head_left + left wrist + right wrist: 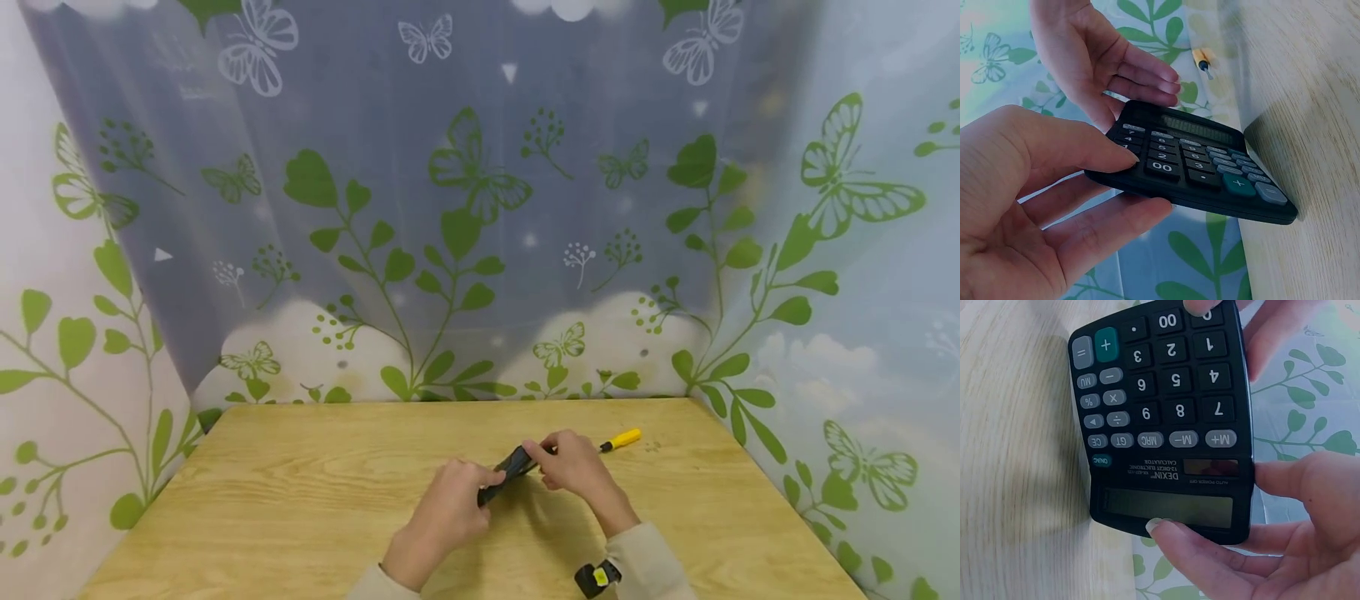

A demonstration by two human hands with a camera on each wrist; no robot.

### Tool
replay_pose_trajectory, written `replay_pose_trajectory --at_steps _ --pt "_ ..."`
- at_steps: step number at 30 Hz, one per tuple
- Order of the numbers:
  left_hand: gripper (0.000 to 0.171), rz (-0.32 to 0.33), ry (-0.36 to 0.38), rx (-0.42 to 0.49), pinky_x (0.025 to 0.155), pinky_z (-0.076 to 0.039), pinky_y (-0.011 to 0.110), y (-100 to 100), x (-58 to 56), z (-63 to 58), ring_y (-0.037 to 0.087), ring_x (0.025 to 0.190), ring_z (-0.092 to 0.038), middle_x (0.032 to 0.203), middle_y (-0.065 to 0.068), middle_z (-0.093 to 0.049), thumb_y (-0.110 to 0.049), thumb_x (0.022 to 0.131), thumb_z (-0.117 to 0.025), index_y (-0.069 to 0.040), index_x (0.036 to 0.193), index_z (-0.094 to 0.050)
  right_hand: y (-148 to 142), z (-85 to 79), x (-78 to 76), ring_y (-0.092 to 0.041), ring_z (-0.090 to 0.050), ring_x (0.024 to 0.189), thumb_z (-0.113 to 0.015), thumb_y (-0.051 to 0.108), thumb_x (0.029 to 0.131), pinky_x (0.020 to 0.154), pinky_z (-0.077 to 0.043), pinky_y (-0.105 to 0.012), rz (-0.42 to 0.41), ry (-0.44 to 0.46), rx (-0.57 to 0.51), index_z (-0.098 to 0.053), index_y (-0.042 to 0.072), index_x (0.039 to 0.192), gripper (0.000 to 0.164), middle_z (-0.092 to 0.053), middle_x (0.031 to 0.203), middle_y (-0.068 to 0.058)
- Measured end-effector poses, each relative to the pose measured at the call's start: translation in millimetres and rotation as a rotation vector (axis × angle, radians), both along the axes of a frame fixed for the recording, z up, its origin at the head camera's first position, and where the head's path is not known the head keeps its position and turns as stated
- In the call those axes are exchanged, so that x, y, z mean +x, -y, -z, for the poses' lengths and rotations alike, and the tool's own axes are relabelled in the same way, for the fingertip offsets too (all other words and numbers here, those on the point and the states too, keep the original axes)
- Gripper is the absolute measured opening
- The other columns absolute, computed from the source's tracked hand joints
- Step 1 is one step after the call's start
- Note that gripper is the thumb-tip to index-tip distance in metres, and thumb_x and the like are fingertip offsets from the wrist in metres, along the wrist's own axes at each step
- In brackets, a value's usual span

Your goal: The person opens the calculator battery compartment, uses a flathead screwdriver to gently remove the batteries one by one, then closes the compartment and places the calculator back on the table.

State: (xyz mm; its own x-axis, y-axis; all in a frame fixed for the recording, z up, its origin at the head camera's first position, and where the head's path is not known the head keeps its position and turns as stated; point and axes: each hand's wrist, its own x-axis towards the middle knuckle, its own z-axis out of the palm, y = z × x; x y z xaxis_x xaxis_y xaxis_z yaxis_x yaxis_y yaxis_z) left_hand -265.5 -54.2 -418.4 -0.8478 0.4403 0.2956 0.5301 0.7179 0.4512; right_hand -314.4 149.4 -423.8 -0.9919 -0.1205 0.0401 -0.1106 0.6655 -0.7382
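A black desk calculator (1160,425) is held up on its side over the wooden table, one long edge down at the tabletop. My left hand (450,504) pinches its keypad end, thumb over the keys at the 0 corner and fingers behind, as the left wrist view shows. At the display end, my right hand (573,462) grips the calculator, with one fingertip at the display's outer edge and another digit on the upper long side. Grey, black and green keys and the display (1197,130) face the wrist cameras.
A screwdriver (625,438) with a yellow and black handle lies on the wooden table (315,492) beyond my right hand. Curtains (420,250) printed with leaves and butterflies hang behind the table and on both sides. A black device (597,577) sits at my right cuff.
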Motion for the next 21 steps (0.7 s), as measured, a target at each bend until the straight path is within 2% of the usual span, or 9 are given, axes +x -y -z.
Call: replay_pose_trajectory --at_steps 9,11,16,21 --pt "0.044 0.002 -0.003 -0.007 0.074 -0.057 0.022 -8.8 5.8 1.3 0.021 0.097 -0.068 0.106 0.009 -0.072 0.006 0.068 -0.075 -0.012 0.108 -0.072 -5.8 -1.7 -0.1 -0.024 -0.063 0.053 -0.056 0.054 0.090 0.051 -0.049 -0.026 0.001 0.043 0.055 -0.069 0.007 0.096 0.049 -0.062 0.056 -0.007" --pt "0.045 0.000 0.000 -0.023 0.075 -0.057 0.024 -10.2 7.3 2.1 0.020 0.096 -0.067 0.106 0.010 -0.072 0.004 0.067 -0.077 -0.013 0.108 -0.072 -7.2 -2.1 0.4 -0.026 -0.064 0.054 -0.057 0.054 0.090 0.053 -0.049 -0.026 -0.006 0.068 0.039 -0.068 0.007 0.094 0.048 -0.062 0.057 -0.009" --pt "0.045 0.005 -0.013 -0.074 0.077 -0.059 0.030 -12.4 9.7 4.9 0.022 0.095 -0.067 0.104 0.009 -0.072 -0.003 0.067 -0.081 -0.018 0.109 -0.073 -10.2 -2.5 0.7 -0.019 -0.065 0.054 -0.060 0.052 0.088 0.057 -0.057 -0.031 -0.023 0.142 -0.009 -0.065 0.003 0.099 0.050 -0.064 0.071 -0.012" --pt "0.045 0.018 -0.031 -0.071 0.077 -0.060 0.036 -14.3 9.4 7.0 0.025 0.094 -0.068 0.102 0.008 -0.073 -0.003 0.068 -0.082 -0.019 0.109 -0.073 -10.8 -3.4 -2.1 -0.016 -0.064 0.054 -0.060 0.050 0.089 0.060 -0.058 -0.032 -0.036 0.161 0.006 -0.065 0.002 0.107 0.051 -0.064 0.067 -0.010"
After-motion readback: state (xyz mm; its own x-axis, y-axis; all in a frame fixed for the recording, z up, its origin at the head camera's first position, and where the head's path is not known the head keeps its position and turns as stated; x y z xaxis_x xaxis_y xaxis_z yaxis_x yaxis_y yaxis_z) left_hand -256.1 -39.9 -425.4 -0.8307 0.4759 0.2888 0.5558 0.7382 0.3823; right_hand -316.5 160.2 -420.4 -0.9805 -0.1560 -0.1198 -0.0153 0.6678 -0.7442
